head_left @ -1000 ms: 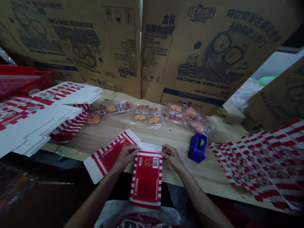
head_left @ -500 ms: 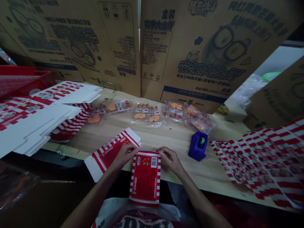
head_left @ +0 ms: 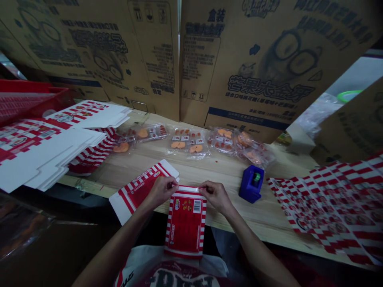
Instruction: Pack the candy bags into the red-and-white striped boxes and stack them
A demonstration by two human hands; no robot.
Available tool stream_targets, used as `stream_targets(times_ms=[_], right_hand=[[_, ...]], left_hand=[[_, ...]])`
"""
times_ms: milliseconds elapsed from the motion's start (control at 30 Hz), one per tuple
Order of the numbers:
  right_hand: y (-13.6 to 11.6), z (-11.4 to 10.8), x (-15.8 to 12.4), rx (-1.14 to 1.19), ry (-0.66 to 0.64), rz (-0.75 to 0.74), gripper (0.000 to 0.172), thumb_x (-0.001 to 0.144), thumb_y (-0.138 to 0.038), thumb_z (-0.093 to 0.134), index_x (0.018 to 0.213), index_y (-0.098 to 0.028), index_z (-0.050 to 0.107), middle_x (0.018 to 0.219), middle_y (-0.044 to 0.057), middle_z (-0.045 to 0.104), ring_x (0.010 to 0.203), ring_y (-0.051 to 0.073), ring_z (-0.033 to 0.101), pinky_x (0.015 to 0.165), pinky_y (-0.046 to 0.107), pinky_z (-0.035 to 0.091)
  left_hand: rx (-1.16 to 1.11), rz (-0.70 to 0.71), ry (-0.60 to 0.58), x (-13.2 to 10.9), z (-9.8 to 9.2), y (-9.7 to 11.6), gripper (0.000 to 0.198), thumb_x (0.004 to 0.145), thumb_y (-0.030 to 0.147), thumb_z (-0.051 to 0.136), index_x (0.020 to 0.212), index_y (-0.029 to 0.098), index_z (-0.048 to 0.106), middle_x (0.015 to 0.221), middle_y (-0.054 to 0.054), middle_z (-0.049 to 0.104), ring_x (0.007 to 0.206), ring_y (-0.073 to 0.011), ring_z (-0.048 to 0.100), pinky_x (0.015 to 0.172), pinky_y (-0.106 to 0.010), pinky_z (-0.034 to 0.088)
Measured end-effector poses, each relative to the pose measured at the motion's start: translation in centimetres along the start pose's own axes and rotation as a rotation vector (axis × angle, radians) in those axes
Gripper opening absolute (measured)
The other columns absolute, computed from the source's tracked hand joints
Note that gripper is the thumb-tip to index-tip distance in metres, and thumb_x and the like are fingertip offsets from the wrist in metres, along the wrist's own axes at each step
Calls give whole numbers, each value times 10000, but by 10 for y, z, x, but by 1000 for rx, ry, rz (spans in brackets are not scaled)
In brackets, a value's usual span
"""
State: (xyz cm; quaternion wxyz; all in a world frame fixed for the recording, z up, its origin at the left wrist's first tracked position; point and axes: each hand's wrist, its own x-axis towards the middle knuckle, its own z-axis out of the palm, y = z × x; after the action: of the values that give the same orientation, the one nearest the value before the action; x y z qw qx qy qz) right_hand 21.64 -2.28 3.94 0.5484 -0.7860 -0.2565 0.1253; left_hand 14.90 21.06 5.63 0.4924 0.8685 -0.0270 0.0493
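A red-and-white striped carton (head_left: pixel 185 227) with a barcode lies in front of my body, its lower end past the table edge. My left hand (head_left: pixel 161 191) pinches its top left corner. My right hand (head_left: pixel 218 195) is closed on the top right corner, thumb and finger together. Between the hands runs the carton's top edge with a pale, shiny strip. Another flat carton (head_left: pixel 139 193) of the same print rests to the left, partly behind my left hand. A blue tape dispenser (head_left: pixel 251 184) with green tape stands right of my right hand.
Clear packets (head_left: pixel 187 143) of orange pieces line the back of the wooden table (head_left: pixel 209 171). Flat cartons (head_left: pixel 54 147) are piled at left near a red basket (head_left: pixel 60 99). Striped cartons (head_left: pixel 338 207) cover the right side. Large cardboard boxes (head_left: pixel 254 79) wall off the back.
Both hands have closed in on the top corners of the carton, and a pale strip now shows along its top edge. The camera view has shifted slightly.
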Motion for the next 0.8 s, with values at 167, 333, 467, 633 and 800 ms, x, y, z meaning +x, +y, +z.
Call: stream_targets(times_ms=[167,333,467,633,800], right_hand=[[2,2,-9,32,16,24,126,782,-227,612,671,-193,661,628,2,634,592,144,565,540,236,435],[8,7,-29,66,7,-123,144,855,-303,605,831,-215,716,916,76,696,858,210,634,765,325,503],[13,22,-42,93,96,-126,140,861,-306,599,834,-228,712,950,83,689,907,226,640,825,358,505],[13,20,-54,94,290,-60,199,829,-289,639,1021,-246,673,1136,86,640,1036,229,604,830,332,514],[42,-52,-62,-65,1021,108,296,807,-413,616,1000,-188,623,995,83,604,772,173,548,658,291,466]], left_hand=[[-1,64,-25,-3,4,2,225,787,245,567,588,157,624,576,-10,580,536,-119,487,534,-217,342],[-22,123,-15,-21,10,-13,153,787,324,669,774,177,709,801,-77,706,748,-194,635,688,-273,485],[-8,137,94,-37,22,-25,115,809,283,646,787,203,724,854,-86,733,804,-212,675,773,-316,522],[-196,19,291,-49,35,-29,98,754,308,706,763,210,712,845,-60,720,823,-219,670,790,-328,528],[-778,-420,235,-54,47,-33,358,727,414,742,1010,212,653,895,-24,715,757,-217,680,678,-323,562]])
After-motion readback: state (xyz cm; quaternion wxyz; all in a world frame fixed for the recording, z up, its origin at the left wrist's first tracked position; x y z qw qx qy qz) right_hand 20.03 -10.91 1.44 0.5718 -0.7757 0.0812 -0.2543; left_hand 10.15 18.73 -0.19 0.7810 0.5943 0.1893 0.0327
